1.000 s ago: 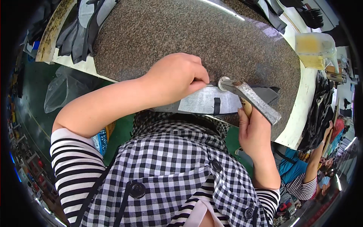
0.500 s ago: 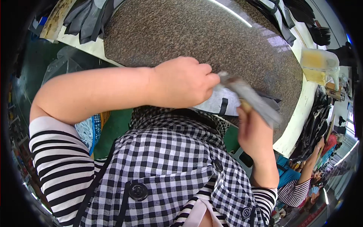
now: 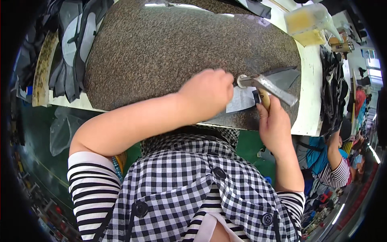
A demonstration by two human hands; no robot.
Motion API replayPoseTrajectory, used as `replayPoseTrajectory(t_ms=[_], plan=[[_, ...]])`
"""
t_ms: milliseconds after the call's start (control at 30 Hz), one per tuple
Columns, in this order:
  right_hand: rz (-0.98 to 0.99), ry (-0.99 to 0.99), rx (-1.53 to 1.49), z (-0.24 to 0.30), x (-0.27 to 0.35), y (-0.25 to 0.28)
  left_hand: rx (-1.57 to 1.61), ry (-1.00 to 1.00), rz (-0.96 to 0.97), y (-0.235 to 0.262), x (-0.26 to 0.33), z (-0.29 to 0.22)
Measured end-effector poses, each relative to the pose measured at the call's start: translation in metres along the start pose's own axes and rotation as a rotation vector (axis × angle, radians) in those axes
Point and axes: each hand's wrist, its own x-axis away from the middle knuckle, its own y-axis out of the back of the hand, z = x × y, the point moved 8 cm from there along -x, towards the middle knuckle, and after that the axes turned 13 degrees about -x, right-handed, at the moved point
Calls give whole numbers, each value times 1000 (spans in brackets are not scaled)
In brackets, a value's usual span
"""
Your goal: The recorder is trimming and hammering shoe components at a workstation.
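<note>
My right hand [image 3: 275, 125] is wrapped around the short wooden handle of a hammer [image 3: 279, 92], whose worn metal head slants across the work. The hammer's round face [image 3: 242, 81] is at the far edge of a flat white-and-dark material piece [image 3: 241, 103]; whether it touches the piece, I cannot tell. A dark grey pointed part [image 3: 284, 78] shows beyond the hammer head. Close to the hammer's face, my left hand [image 3: 209, 92] is closed with its knuckles up, beside the piece. Whatever its fingers pinch is hidden under them.
The speckled brown stone slab [image 3: 161, 52] covers most of the white-edged table. Dark cut pieces [image 3: 74, 44] hang at the far left, and more dark strips [image 3: 332, 88] lie at the right. A translucent container with yellow contents [image 3: 308, 24] stands far right. Another person's arm [image 3: 333, 149] shows beyond.
The hammer was smeared by motion and now shows sharply, its face beside my left fingers. The whole view has shifted, bringing more of the left-hand pieces into sight. Both hands remain closed.
</note>
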Motion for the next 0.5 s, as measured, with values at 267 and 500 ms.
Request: replayPoseTrajectory(t_ms=[267,500], plan=[[29,241,5,-3,2,-7,26,82,87,12,5,15],[80,292,-8,3,6,-14,-16,66,189,17,14,18]])
